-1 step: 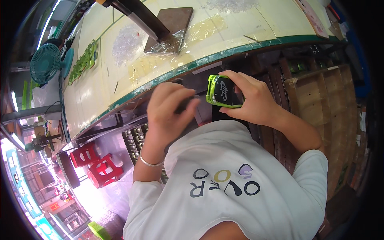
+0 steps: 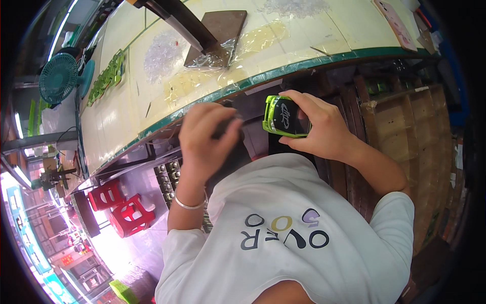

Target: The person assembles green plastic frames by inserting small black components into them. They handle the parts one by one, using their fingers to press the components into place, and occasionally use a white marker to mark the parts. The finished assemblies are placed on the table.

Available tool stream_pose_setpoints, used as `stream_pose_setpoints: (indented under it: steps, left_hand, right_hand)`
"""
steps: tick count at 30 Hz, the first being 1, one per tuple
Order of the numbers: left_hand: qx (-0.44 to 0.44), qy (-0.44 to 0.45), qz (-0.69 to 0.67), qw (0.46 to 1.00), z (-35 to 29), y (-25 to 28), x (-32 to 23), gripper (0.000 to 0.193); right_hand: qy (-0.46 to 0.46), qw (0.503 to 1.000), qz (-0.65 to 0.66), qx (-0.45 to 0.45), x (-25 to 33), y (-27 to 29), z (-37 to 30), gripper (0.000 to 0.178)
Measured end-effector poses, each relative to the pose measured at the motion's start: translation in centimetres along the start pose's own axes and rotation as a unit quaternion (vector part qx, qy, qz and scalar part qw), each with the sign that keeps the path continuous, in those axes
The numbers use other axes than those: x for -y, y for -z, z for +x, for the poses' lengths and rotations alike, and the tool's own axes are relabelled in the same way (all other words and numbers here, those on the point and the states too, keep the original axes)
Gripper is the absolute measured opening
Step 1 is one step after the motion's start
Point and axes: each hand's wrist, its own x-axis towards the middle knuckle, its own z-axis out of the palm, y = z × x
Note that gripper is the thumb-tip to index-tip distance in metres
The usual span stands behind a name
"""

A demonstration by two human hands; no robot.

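Observation:
My right hand [image 2: 326,124] grips a small boxy case [image 2: 287,117] by its right end, thumb on one long side and fingers on the other. The case has a lime-green frame, a glossy black face with pale script on it, and a clear band near its left end. Left of it, apart from the case, is my left hand [image 2: 205,134], its fingers curled toward the thumb. Motion smears those fingertips, and whether they hold anything cannot be made out. Both hands are above my lap, below the table's front edge.
The cream table [image 2: 116,114] has a green edge. On it lie a brown board [image 2: 223,25] under a dark tool arm [image 2: 185,25], clear film scraps [image 2: 164,53], green parts [image 2: 107,78] and a pink phone-like slab [image 2: 395,23]. A teal fan [image 2: 58,78], red stools [image 2: 132,215] and a wooden rack [image 2: 400,121] stand around.
My left hand has shifted slightly left, away from the case. My right hand keeps its hold on the case with almost no movement.

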Motion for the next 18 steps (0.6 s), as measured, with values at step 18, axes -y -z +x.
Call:
stream_pose_setpoints:
  steps: [18]
  left_hand:
    - [-0.034,0.245,-0.517,0.819,-5.2,-7.3,-2.4,0.046]
  right_hand:
    - [-0.043,0.998,0.030,0.025,1.3,-2.3,-0.6,0.062]
